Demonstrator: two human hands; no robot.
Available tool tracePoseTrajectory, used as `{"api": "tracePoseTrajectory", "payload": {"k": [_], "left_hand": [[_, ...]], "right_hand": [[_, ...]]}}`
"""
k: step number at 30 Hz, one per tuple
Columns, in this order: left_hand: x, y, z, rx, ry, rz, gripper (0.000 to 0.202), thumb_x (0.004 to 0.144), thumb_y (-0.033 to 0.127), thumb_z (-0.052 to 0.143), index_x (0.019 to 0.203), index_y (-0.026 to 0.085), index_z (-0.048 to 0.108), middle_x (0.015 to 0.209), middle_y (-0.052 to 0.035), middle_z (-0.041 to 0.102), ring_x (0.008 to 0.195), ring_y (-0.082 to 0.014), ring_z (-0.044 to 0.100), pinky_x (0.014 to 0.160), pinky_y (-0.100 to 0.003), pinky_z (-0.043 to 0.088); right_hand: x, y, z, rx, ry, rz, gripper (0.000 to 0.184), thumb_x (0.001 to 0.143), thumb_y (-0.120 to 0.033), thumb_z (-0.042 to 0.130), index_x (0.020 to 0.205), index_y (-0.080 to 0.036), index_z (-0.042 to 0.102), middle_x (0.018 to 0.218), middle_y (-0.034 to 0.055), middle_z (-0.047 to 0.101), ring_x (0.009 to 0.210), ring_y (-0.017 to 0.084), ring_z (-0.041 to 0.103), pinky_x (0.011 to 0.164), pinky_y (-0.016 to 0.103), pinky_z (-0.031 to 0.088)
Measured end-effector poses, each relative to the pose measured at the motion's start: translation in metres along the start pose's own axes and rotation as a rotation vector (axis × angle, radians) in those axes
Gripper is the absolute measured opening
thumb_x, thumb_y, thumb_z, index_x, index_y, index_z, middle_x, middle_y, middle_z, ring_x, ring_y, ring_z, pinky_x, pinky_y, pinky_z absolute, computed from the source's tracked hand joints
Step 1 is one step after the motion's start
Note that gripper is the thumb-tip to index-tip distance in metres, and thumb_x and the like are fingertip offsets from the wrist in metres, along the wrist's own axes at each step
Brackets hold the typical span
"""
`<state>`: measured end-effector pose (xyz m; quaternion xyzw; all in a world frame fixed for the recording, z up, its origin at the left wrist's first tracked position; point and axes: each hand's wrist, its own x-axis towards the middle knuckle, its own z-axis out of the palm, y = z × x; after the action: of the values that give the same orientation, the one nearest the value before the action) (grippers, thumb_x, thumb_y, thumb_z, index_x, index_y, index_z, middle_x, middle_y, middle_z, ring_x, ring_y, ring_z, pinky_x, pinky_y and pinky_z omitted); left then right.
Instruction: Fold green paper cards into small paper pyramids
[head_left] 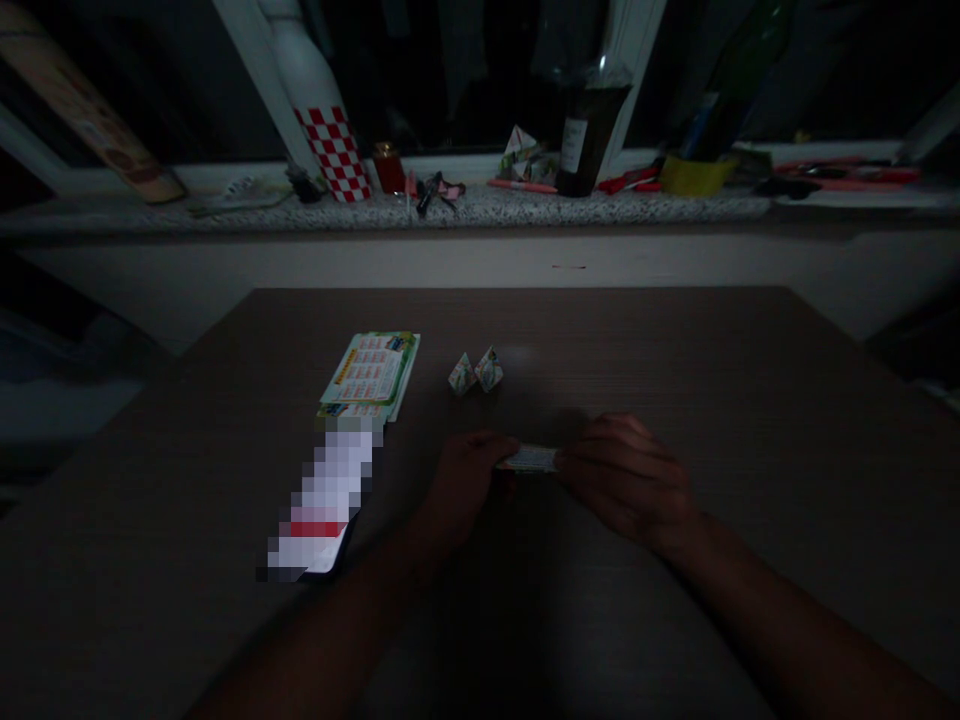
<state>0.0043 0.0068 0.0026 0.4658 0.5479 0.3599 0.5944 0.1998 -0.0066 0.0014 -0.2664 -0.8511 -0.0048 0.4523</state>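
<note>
Between my two hands is a narrow strip of folded printed paper (534,459), held roughly level above the dark table. My left hand (466,478) pinches its left end, and my right hand (630,480) grips the right end with the fingers bent over it. Just beyond my hands, two small folded paper pieces (489,371) stand side by side on the table. To the left lies a stack of printed paper sheets (367,368), green and white with red marks. A phone (322,500) with a lit, blurred screen lies nearer to me, touching or close to the stack.
The brown wooden table (637,345) meets a wall below a granite windowsill (487,210). Along the sill stand a red-and-white checkered bottle (330,140), a small red jar (388,168), a dark cup (589,140), a yellow holder (697,175) and several pens. The room is dim.
</note>
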Motion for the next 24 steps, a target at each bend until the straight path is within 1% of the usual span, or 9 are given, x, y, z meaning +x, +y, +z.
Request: {"api": "tracePoseTrajectory", "payload": {"k": [2, 4, 6, 7, 8, 10, 13, 16, 24], "left_hand": [[-0.002, 0.003, -0.004, 0.183, 0.075, 0.160, 0.022, 0.080, 0.035, 0.053, 0.081, 0.015, 0.063, 0.072, -0.0013, 0.061, 0.061, -0.0140, 0.056, 0.054, -0.025, 0.044], [-0.006, 0.006, -0.008, 0.385, 0.140, 0.433, 0.023, 0.083, 0.032, 0.052, 0.098, 0.016, 0.061, 0.090, -0.0046, 0.064, 0.080, -0.0168, 0.060, 0.070, -0.030, 0.048], [-0.011, 0.008, -0.011, 0.574, 0.147, 0.756, 0.021, 0.082, 0.028, 0.055, 0.098, 0.016, 0.060, 0.098, -0.0078, 0.063, 0.092, -0.0193, 0.058, 0.081, -0.034, 0.047], [-0.013, 0.009, -0.012, 0.657, 0.131, 0.897, 0.019, 0.081, 0.026, 0.057, 0.097, 0.016, 0.060, 0.099, -0.0083, 0.062, 0.094, -0.0198, 0.057, 0.083, -0.036, 0.046], [-0.015, 0.009, -0.012, 0.731, 0.113, 1.015, 0.017, 0.079, 0.024, 0.059, 0.094, 0.017, 0.060, 0.098, -0.0083, 0.063, 0.094, -0.0200, 0.057, 0.084, -0.037, 0.046], [-0.016, 0.009, -0.010, 0.851, 0.086, 1.162, 0.012, 0.078, 0.021, 0.061, 0.090, 0.017, 0.060, 0.093, -0.0071, 0.064, 0.088, -0.0192, 0.057, 0.081, -0.037, 0.045], [-0.014, 0.009, -0.008, 0.950, 0.105, 1.244, 0.006, 0.078, 0.019, 0.059, 0.083, 0.017, 0.060, 0.085, -0.0056, 0.064, 0.080, -0.0178, 0.056, 0.074, -0.036, 0.044], [-0.010, 0.008, -0.007, 0.978, 0.133, 1.272, 0.003, 0.078, 0.019, 0.059, 0.077, 0.017, 0.060, 0.078, -0.0043, 0.063, 0.074, -0.0166, 0.055, 0.069, -0.034, 0.043], [-0.010, 0.008, -0.008, 0.975, 0.117, 1.231, 0.004, 0.077, 0.019, 0.057, 0.075, 0.017, 0.059, 0.077, -0.0044, 0.063, 0.074, -0.0169, 0.054, 0.071, -0.034, 0.042]], "right_hand": [[0.000, 0.000, -0.001, 0.019, 0.010, 0.030, 0.018, 0.077, -0.010, 0.068, 0.093, -0.018, 0.067, 0.082, 0.0051, 0.072, 0.076, 0.019, 0.065, 0.073, 0.039, 0.051], [-0.001, 0.000, -0.002, 0.039, 0.022, 0.053, 0.017, 0.077, -0.010, 0.067, 0.092, -0.019, 0.067, 0.081, 0.0050, 0.071, 0.076, 0.019, 0.065, 0.073, 0.040, 0.051], [-0.002, 0.001, -0.002, 0.059, 0.028, 0.065, 0.018, 0.077, -0.009, 0.066, 0.092, -0.019, 0.067, 0.081, 0.0047, 0.071, 0.075, 0.019, 0.065, 0.074, 0.040, 0.050], [-0.002, 0.001, -0.002, 0.068, 0.025, 0.071, 0.018, 0.077, -0.008, 0.066, 0.092, -0.019, 0.067, 0.081, 0.0049, 0.071, 0.076, 0.019, 0.065, 0.075, 0.039, 0.050], [-0.003, 0.001, -0.002, 0.074, 0.017, 0.078, 0.018, 0.077, -0.008, 0.067, 0.092, -0.019, 0.067, 0.081, 0.0052, 0.071, 0.076, 0.019, 0.065, 0.075, 0.039, 0.050], [-0.003, 0.001, 0.000, 0.076, 0.001, 0.092, 0.018, 0.076, -0.008, 0.067, 0.091, -0.018, 0.068, 0.081, 0.0055, 0.071, 0.076, 0.019, 0.064, 0.075, 0.039, 0.050], [-0.003, -0.001, 0.003, 0.061, -0.015, 0.116, 0.018, 0.076, -0.010, 0.068, 0.092, -0.018, 0.067, 0.080, 0.0049, 0.070, 0.076, 0.018, 0.064, 0.074, 0.037, 0.049], [-0.003, -0.002, 0.005, 0.054, 0.000, 0.129, 0.021, 0.075, -0.011, 0.069, 0.094, -0.018, 0.067, 0.081, 0.0045, 0.070, 0.075, 0.018, 0.063, 0.073, 0.037, 0.049], [0.001, -0.006, 0.003, 0.072, 0.026, 0.130, 0.021, 0.075, -0.009, 0.067, 0.093, -0.019, 0.065, 0.078, 0.0039, 0.070, 0.073, 0.018, 0.064, 0.070, 0.036, 0.049]]}}
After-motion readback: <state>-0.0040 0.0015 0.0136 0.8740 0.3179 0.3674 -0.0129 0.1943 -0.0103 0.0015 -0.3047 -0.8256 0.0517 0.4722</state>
